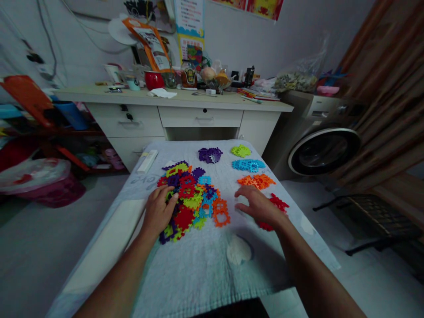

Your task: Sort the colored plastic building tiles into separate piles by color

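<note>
A mixed heap of flat plastic puzzle pieces (192, 196) in red, purple, green, blue and orange lies in the middle of a cloth-covered table (198, 269). My left hand (159, 211) rests on the heap's left edge, fingers spread flat. My right hand (260, 205) hovers palm down, fingers stretched out, over a small group of red pieces (280, 204) at the right. Sorted groups lie beyond: purple pieces (210, 154), green pieces (240, 151), blue pieces (248, 165) and orange pieces (256, 180).
A white tube-like box (147, 160) lies at the table's far left. A pale patch (238, 251) marks the cloth near me. Behind stands a cluttered white desk (198, 115), a washing machine (323, 150) at right, and bins and shelves at left.
</note>
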`<state>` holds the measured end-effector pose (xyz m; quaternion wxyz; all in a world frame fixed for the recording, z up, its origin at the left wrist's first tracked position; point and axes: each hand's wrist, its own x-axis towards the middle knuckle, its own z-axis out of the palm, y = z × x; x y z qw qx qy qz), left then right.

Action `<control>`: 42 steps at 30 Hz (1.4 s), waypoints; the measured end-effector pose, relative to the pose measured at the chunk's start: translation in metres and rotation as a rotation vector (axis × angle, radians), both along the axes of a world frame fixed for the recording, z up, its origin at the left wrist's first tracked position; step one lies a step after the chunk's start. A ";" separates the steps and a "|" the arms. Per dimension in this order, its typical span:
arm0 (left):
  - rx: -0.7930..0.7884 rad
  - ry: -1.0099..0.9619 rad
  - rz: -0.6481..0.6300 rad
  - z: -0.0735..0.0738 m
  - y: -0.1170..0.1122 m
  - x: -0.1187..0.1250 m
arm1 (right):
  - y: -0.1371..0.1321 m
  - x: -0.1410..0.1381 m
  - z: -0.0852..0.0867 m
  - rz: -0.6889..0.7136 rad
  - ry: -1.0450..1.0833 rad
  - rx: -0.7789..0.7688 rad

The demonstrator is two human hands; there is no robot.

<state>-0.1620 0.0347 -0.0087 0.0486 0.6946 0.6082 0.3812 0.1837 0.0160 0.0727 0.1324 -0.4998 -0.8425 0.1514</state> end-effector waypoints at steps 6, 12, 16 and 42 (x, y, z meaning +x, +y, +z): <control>-0.007 -0.006 0.017 0.003 -0.003 0.001 | -0.008 -0.054 -0.016 0.137 -0.146 -0.099; -0.005 -0.010 0.003 0.004 -0.003 0.001 | -0.002 -0.048 -0.023 0.120 -0.080 -0.070; -0.009 -0.018 0.013 0.003 -0.002 0.000 | 0.002 -0.043 -0.017 0.074 0.036 -0.094; -0.006 -0.002 0.018 0.001 0.001 -0.001 | 0.074 0.091 -0.035 -0.559 0.178 0.347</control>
